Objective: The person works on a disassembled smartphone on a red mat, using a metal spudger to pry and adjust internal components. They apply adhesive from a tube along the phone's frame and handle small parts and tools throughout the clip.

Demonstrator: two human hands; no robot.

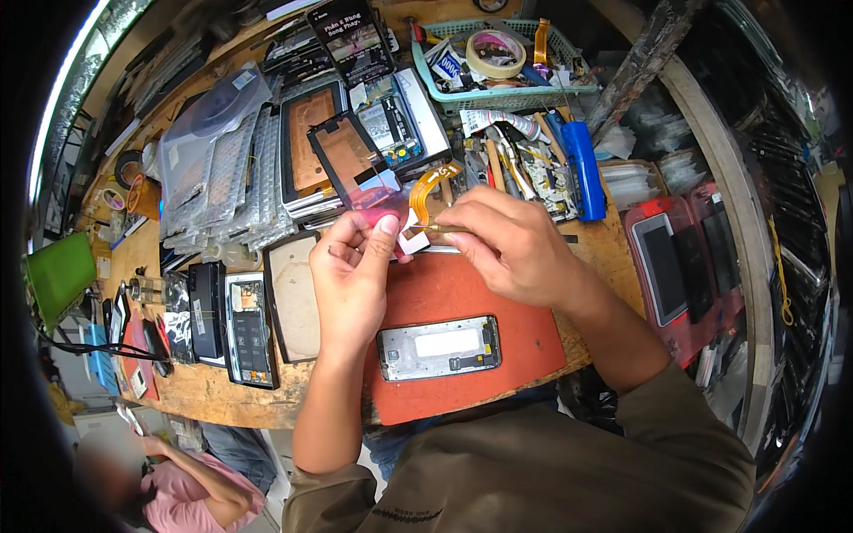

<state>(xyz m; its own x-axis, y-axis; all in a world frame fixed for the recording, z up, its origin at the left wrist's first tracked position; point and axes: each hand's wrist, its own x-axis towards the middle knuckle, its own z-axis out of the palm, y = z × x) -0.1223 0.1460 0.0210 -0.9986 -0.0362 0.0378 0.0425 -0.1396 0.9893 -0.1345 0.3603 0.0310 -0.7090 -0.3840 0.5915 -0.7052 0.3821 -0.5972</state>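
Note:
My left hand (355,262) is closed, thumb and fingers pinching a thin, glossy part with a pinkish film (384,210) and a white tab. From it rises an orange flex cable (430,186), curved upward. My right hand (508,240) is closed round a thin pointed tool (446,229), whose tip meets the part beside the cable's base; its exact kind is unclear. Below both hands, a silver phone frame (413,360) with a white rectangle in its middle lies on the orange-red mat (524,346). Just beyond my left hand rests a dark-edged, brownish panel (342,155).
Bubble-wrap sleeves (218,178) pile up at left. An opened phone (251,324) and a dark phone (206,311) lie nearer. A teal basket (506,99) stands behind scattered tools and a blue cylinder (584,169). Another person (191,484) sits at lower left.

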